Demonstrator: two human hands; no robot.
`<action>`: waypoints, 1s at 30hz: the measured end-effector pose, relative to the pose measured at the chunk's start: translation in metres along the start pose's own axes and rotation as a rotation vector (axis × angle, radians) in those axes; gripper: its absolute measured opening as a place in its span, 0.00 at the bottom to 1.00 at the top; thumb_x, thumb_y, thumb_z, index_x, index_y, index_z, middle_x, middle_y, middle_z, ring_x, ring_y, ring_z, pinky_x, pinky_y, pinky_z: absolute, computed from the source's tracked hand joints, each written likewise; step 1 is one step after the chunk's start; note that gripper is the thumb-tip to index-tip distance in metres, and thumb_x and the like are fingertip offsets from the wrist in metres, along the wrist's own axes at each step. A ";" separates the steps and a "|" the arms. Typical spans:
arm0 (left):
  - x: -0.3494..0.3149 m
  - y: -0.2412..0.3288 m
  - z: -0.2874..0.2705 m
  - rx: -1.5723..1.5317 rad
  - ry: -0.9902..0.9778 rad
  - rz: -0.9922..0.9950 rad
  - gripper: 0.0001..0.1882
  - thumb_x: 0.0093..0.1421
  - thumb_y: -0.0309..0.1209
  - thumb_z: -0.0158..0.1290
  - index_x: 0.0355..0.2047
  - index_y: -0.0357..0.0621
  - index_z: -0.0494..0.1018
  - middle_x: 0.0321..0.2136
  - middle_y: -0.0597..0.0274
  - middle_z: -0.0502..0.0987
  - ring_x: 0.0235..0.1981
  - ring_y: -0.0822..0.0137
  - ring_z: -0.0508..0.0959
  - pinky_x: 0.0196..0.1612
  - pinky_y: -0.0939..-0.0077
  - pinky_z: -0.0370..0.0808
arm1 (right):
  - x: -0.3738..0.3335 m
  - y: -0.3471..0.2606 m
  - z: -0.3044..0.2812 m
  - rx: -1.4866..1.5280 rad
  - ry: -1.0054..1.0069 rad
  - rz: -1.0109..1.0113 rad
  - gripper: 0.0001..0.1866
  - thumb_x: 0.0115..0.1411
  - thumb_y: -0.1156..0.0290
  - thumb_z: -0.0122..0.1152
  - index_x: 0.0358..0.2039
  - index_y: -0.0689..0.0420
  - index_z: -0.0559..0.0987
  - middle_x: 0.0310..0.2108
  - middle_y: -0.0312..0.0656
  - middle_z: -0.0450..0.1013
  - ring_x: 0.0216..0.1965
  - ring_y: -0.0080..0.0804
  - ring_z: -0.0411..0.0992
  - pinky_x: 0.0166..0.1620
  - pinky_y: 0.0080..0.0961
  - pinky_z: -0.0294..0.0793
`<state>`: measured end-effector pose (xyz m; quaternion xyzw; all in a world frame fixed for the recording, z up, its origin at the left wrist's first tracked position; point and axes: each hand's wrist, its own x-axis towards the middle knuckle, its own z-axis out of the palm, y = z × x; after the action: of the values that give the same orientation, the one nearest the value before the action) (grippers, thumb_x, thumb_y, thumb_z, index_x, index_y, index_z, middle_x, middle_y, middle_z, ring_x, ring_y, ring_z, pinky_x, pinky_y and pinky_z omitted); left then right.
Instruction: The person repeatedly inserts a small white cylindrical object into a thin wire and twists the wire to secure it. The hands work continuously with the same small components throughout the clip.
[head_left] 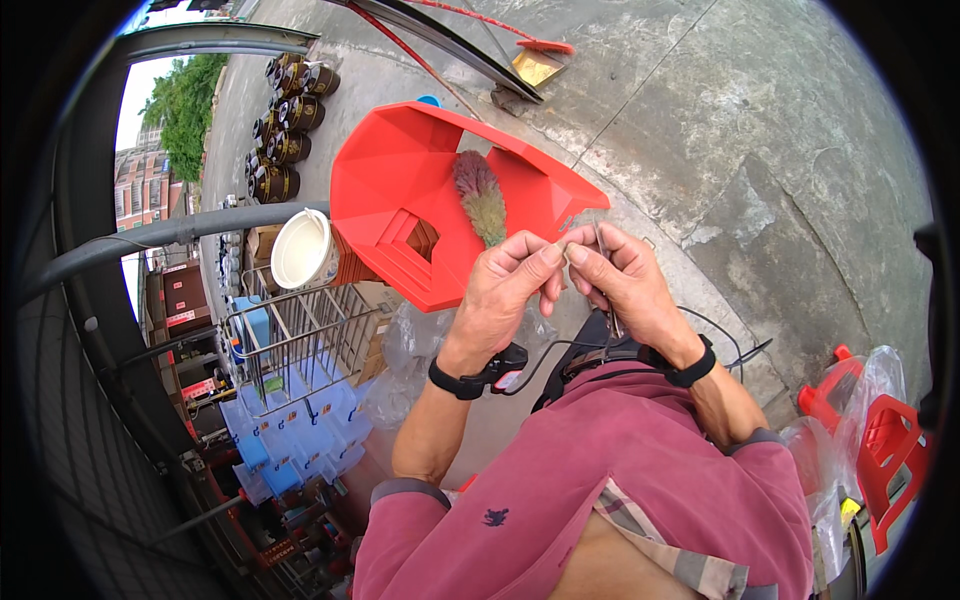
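Note:
My left hand [505,290] and my right hand [630,285] meet in front of me, thumbs and forefingers pinched close together. What the left fingers pinch is too small to make out. A thin dark metal tool [615,325] lies through my right hand, sticking out above and below the fingers; its exact kind is unclear. Just beyond my hands is a large red plastic chair [385,160] with cut-out openings. On it rests a fluffy duster-like head [480,195], purple-grey at the top and greenish below, its lower end by my left hand.
Left of the chair, a white bucket [302,248] stands by a metal rack [295,335]. Clear-blue plastic boxes [300,430] are stacked below it. Dark jars [300,112] stand far left. Red plastic seats [885,465] with clear wrapping are at right. A dustpan [538,68] lies on the concrete ahead.

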<state>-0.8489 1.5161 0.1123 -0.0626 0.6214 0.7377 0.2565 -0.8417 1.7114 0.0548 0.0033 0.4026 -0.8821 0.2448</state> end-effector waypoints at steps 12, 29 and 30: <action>-0.001 -0.004 0.005 -0.050 0.042 -0.027 0.13 0.76 0.37 0.57 0.38 0.41 0.77 0.23 0.69 0.75 0.22 0.80 0.73 0.26 0.85 0.69 | 0.003 0.008 -0.007 0.004 0.020 -0.126 0.25 0.81 0.48 0.46 0.44 0.59 0.77 0.22 0.33 0.69 0.20 0.17 0.59 0.25 0.19 0.59; -0.006 0.001 0.022 0.828 0.241 0.303 0.05 0.67 0.27 0.63 0.37 0.38 0.81 0.25 0.60 0.79 0.29 0.65 0.76 0.39 0.68 0.72 | -0.003 0.004 -0.018 0.010 -0.006 0.008 0.21 0.82 0.54 0.43 0.46 0.60 0.76 0.21 0.35 0.69 0.18 0.19 0.60 0.24 0.18 0.59; -0.006 0.001 0.022 0.841 0.242 0.313 0.05 0.67 0.27 0.63 0.37 0.39 0.81 0.25 0.59 0.80 0.29 0.64 0.76 0.39 0.68 0.72 | -0.004 0.002 -0.019 0.015 0.014 0.025 0.21 0.81 0.55 0.43 0.46 0.60 0.77 0.21 0.35 0.69 0.18 0.19 0.60 0.24 0.17 0.60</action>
<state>-0.8392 1.5350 0.1201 0.0558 0.8941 0.4388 0.0709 -0.8407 1.7250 0.0414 0.0165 0.3974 -0.8819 0.2529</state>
